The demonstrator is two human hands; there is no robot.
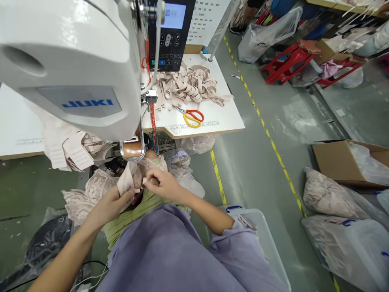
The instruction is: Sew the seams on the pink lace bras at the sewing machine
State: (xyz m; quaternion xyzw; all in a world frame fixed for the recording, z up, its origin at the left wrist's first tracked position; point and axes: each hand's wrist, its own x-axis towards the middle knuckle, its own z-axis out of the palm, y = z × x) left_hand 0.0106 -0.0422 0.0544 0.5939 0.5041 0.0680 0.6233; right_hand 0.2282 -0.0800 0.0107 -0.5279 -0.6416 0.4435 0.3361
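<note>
My left hand (112,202) and my right hand (162,183) meet over my lap, both pinched on a beige lace garment piece (100,187). The left fingers grip a folded strip of the fabric from below. The right fingertips pinch its edge from the right. The lace spreads out to the left over my knee. A white Juki sewing machine (69,65) hangs large in front of me, its needle area (148,97) just above and behind my hands. More beige fabric (67,148) droops from the machine bed at left.
A pile of beige elastic strips (190,85) and red-and-yellow scissors (192,117) lie on the white table (225,117). A control panel (170,36) stands behind. A clear plastic bin (261,235) sits at my right. Bagged fabric (328,194), a cardboard box (337,162) and red stools (288,61) stand beyond the yellow floor line.
</note>
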